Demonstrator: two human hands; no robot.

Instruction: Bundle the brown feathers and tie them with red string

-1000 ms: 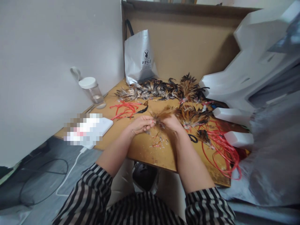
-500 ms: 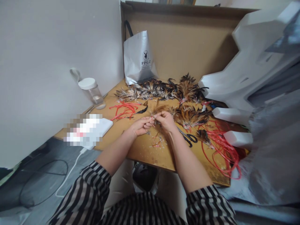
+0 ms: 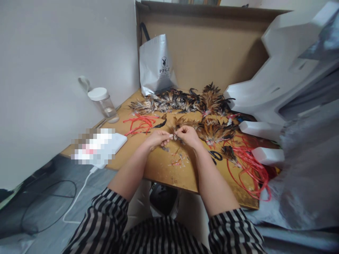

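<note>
My left hand (image 3: 158, 138) is closed in a pinch over the wooden table (image 3: 156, 169), its fingertips near the base of a small brown feather bunch. My right hand (image 3: 187, 136) pinches the feathers (image 3: 176, 124), which fan out behind its fingers. What the left fingertips hold is too small to tell. A larger brown feather bunch (image 3: 215, 131) lies just right of my right hand. Black-handled scissors (image 3: 216, 155) lie partly hidden by my right forearm. Red strips (image 3: 140, 123) and a dark feather (image 3: 161, 123) lie beyond my left hand.
Feather bunches (image 3: 180, 100) line the back, before a silver bag (image 3: 156, 67). A lidded bottle (image 3: 104, 104) and a white device (image 3: 120, 143) with a cable are at left. Red strands (image 3: 251, 169) and white foam pieces (image 3: 267, 156) are at right. Scraps (image 3: 178, 160) lie near the front.
My left hand has shifted slightly left, and its fingertips are a little apart from my right hand's. My right forearm now covers more of the scissors.
</note>
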